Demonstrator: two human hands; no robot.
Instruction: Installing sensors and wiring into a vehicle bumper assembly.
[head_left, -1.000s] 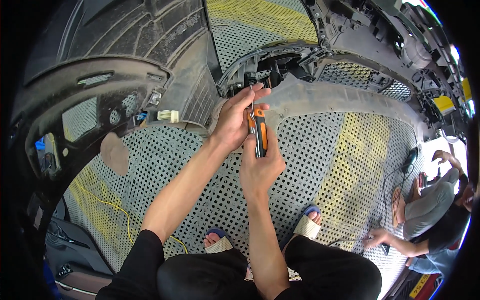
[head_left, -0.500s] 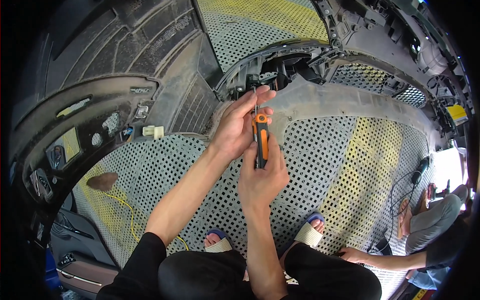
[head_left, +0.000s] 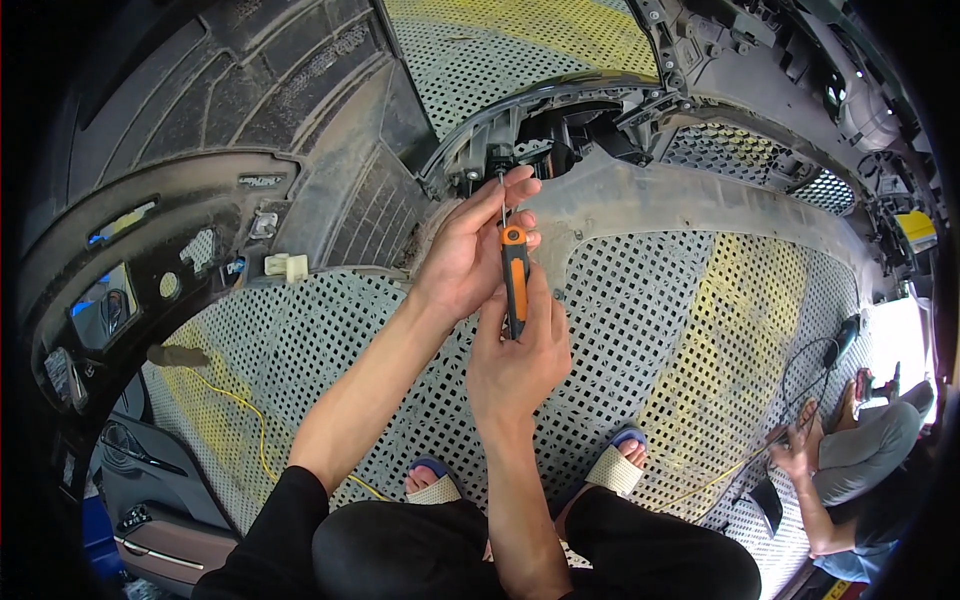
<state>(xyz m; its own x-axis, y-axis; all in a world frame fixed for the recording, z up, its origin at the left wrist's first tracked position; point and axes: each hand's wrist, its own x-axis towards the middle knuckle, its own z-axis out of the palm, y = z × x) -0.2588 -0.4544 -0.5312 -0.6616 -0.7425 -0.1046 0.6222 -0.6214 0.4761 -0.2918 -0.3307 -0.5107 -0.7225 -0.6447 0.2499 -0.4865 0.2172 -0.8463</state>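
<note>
An orange-and-black folding screwdriver (head_left: 516,283) with a thin metal shaft is upright in the picture, pointing away from me. My right hand (head_left: 520,355) is closed around the lower end of its handle. Higher up, the fingers of my left hand (head_left: 468,262) wrap about the shaft and the top of the handle. The shaft runs up to a dark plastic bracket (head_left: 503,158) on the inner side of a large car bumper cover (head_left: 690,200). My fingertips partly hide the shaft, and I cannot make out what its tip touches.
The bumper cover's black left section (head_left: 230,185) carries a white connector (head_left: 287,266). Perforated grey and yellow matting (head_left: 620,330) covers the floor, with a yellow cable (head_left: 240,398) on it. At the right, another person's hand (head_left: 795,450) is raised near a black corded tool (head_left: 845,335).
The screwdriver has turned slightly in my right hand, and both hands have shifted a little left. The other person's hand has lifted away from the floor.
</note>
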